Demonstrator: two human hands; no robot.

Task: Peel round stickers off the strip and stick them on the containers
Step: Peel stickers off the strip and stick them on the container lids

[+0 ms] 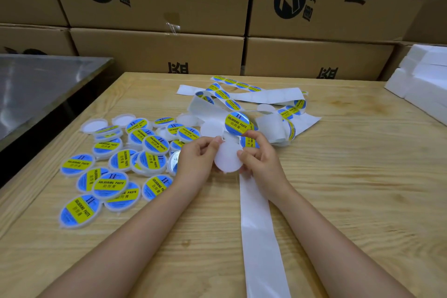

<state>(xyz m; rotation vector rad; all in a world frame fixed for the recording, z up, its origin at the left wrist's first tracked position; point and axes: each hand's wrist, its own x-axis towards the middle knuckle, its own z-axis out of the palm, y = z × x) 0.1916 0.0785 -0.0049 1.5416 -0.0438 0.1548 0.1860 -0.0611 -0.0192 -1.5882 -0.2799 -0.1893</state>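
Observation:
My left hand [197, 161] holds a plain white round container [227, 158] by its left edge, just above the wooden table. My right hand [260, 156] pinches a blue and yellow round sticker [250, 142] at the container's upper right, still on the white backing strip [258, 225] that trails toward me under my right wrist. Another sticker on the strip [237, 123] stands up just behind my fingers. The tangled strip with more stickers [242, 94] lies farther back. A heap of labelled containers [113, 167] lies to the left.
Several unlabelled white lids [96, 125] lie at the back of the heap. Stacked cardboard boxes [157, 7] wall off the far side. A steel table [43, 84] stands at the left, and white foam blocks [423, 80] sit at the right edge.

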